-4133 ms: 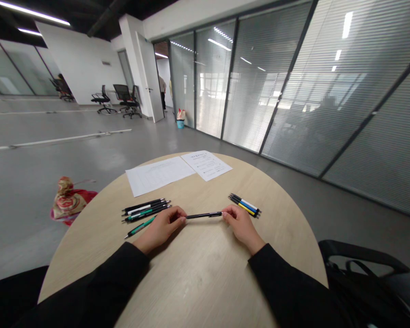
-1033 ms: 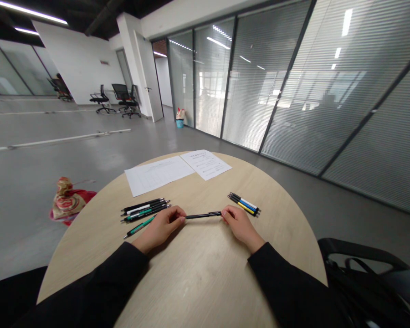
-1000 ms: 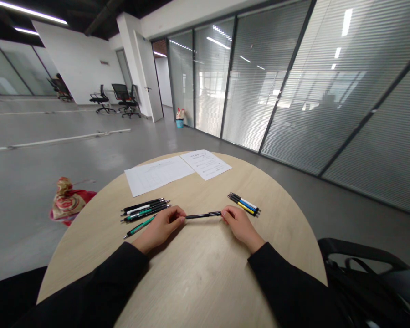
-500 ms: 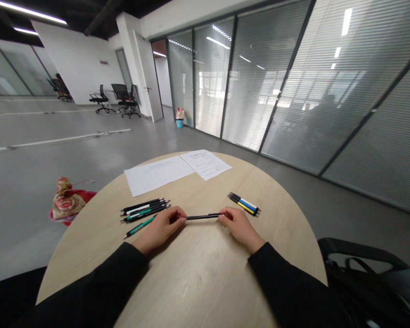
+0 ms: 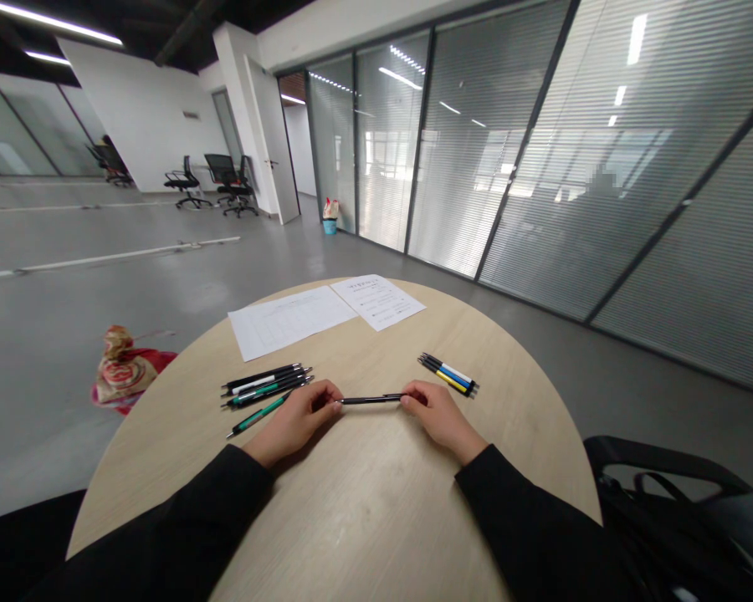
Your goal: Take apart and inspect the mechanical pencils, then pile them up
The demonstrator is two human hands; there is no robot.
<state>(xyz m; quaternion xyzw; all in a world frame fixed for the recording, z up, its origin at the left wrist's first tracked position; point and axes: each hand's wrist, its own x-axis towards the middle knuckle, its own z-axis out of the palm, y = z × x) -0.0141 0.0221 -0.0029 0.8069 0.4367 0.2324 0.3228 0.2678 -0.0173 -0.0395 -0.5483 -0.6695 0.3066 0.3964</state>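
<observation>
Tabletop (image 5: 364,518), near edge cut off by frame. Left hand (image 5: 296,424) hides one end of green pen (image 5: 258,417); right hand (image 5: 444,420) opposite. Each grip pinches black pen (image 5: 371,400) crosswise between them, ends hard to make out. Versus second ago: right hand slightly nearer left, pen more level.

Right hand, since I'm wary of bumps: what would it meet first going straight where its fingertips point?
Past the black pen it holds, probably the left hand at the pen's other end; depth is unclear.
</observation>
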